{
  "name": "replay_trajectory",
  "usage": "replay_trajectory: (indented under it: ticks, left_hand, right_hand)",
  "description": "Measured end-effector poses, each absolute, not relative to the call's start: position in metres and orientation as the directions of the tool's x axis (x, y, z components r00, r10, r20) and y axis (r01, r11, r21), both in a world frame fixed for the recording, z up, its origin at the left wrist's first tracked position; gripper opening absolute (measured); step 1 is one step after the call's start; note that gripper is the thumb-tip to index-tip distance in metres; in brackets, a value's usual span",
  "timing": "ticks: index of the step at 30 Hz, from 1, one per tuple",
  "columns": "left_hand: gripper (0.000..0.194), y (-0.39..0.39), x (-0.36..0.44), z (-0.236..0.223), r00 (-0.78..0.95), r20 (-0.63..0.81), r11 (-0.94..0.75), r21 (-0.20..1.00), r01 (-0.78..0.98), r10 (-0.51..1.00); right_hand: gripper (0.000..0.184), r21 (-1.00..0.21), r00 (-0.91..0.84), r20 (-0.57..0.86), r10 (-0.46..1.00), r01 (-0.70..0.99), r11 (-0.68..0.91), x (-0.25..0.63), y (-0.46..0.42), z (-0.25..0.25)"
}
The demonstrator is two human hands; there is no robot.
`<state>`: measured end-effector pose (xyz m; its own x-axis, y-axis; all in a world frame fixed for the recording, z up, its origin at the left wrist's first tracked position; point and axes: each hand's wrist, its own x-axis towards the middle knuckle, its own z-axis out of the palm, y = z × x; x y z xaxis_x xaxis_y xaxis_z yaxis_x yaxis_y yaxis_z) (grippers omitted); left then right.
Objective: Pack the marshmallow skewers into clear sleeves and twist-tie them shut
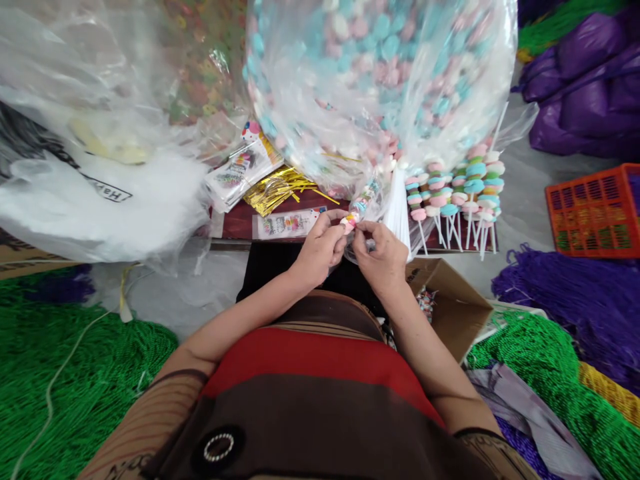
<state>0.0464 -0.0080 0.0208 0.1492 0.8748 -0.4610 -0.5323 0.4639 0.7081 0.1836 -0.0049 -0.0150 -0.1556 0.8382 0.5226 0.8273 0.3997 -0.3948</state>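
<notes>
Just past the table's near edge, both my hands meet at a wrapped candy skewer [367,197] in a clear printed bag. The closed fingers of my left hand [323,245] pinch its pink and yellow near end. Against the right side of that same end, my right hand [383,252] has its thumb and forefinger pressed together; whether a tie is between them is too small to tell. A flat printed bag [290,223] lies left of my hands. Behind it are gold twist ties [277,190] and a stack of printed bags [243,170]. White sticks [397,207] lie to the right.
Several candy skewers [453,187] lie on the table's right end. A large bag of pastel candies [380,60] fills the back. White plastic bags [100,193] cover the left. A cardboard box [463,300] stands below right, near an orange crate [593,213] and green strings [530,353].
</notes>
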Motion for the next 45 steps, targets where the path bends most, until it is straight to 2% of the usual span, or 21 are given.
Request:
replay_trajectory:
  ticks: [7, 11, 14, 16, 18, 20, 22, 24, 26, 30, 32, 35, 37, 39, 42, 45]
  left_hand:
    - [0.016, -0.005, 0.05, 0.016, 0.121, -0.452, 0.452, 0.758, -0.471, 0.884]
    - [0.017, -0.007, 0.051, 0.01, 0.134, -0.438, 0.44, 0.738, -0.511, 0.889]
    - [0.019, -0.009, 0.051, 0.004, 0.126, -0.382, 0.386, 0.748, -0.54, 0.916]
    - [0.022, -0.01, 0.05, 0.0, 0.109, -0.313, 0.319, 0.773, -0.549, 0.944]
    - [0.027, -0.01, 0.049, -0.002, 0.092, -0.226, 0.24, 0.811, -0.534, 0.97]
    - [0.031, -0.01, 0.048, -0.002, 0.07, -0.127, 0.145, 0.865, -0.48, 0.989]
    - [0.032, -0.01, 0.047, -0.001, 0.06, -0.032, 0.053, 0.924, -0.379, 0.998]
    - [0.031, -0.011, 0.045, 0.0, 0.085, 0.039, -0.014, 0.962, -0.274, 0.996]
    - [0.032, -0.011, 0.043, 0.002, 0.132, 0.043, -0.009, 0.97, -0.244, 0.99]
    - [0.041, -0.01, 0.036, 0.008, 0.213, -0.131, 0.205, 0.902, -0.379, 0.968]
    - [0.045, -0.009, 0.034, 0.01, 0.306, -0.209, 0.33, 0.841, -0.428, 0.929]
    - [0.051, -0.007, 0.033, 0.013, 0.47, -0.258, 0.48, 0.753, -0.45, 0.844]
    - [0.052, -0.007, 0.034, 0.015, 0.492, -0.28, 0.524, 0.707, -0.475, 0.824]
    - [0.045, -0.006, 0.034, 0.018, 0.434, -0.312, 0.518, 0.677, -0.523, 0.845]
    - [0.031, -0.005, 0.035, 0.021, 0.326, -0.368, 0.492, 0.653, -0.576, 0.87]
    - [0.022, -0.006, 0.036, 0.024, 0.29, -0.399, 0.491, 0.641, -0.59, 0.87]
  right_hand:
    - [0.012, -0.28, -0.205, 0.629, 0.75, 0.84, 0.464, 0.18, 0.002, -0.01]
    - [0.014, -0.218, -0.275, 0.69, 0.669, 0.803, 0.555, 0.178, -0.001, -0.011]
    - [0.016, -0.223, -0.293, 0.675, 0.677, 0.793, 0.567, 0.182, -0.007, -0.015]
    - [0.015, -0.318, -0.25, 0.62, 0.744, 0.787, 0.529, 0.186, -0.011, -0.016]
    - [0.009, -0.548, -0.144, 0.492, 0.859, 0.716, 0.434, 0.189, -0.013, -0.013]
    - [0.007, -0.828, -0.028, 0.289, 0.957, 0.494, 0.265, 0.189, -0.01, -0.007]
    - [0.021, -0.979, 0.016, 0.086, 0.996, 0.189, 0.081, 0.187, -0.004, -0.001]
    - [0.033, -0.999, 0.015, -0.038, 0.999, -0.028, -0.038, 0.183, 0.003, 0.003]
    - [0.036, -0.989, 0.017, -0.085, 0.996, -0.124, -0.082, 0.179, 0.008, 0.005]
    - [0.034, -0.976, 0.019, -0.068, 0.998, -0.209, -0.062, 0.172, 0.01, 0.008]
    - [0.036, -0.97, 0.004, -0.072, 0.997, -0.232, -0.069, 0.17, 0.007, 0.011]
    - [0.036, -0.977, -0.025, -0.079, 0.997, -0.196, -0.083, 0.167, 0.003, 0.012]
    - [0.035, -0.995, -0.02, -0.02, 1.0, -0.098, -0.022, 0.168, 0.002, 0.01]
    - [0.036, -0.993, 0.037, 0.099, 0.994, 0.061, 0.096, 0.171, 0.001, 0.006]
    - [0.039, -0.918, 0.164, 0.309, 0.937, 0.307, 0.249, 0.177, -0.003, 0.002]
    - [0.022, -0.801, 0.122, 0.419, 0.9, 0.516, 0.303, 0.178, -0.01, 0.005]
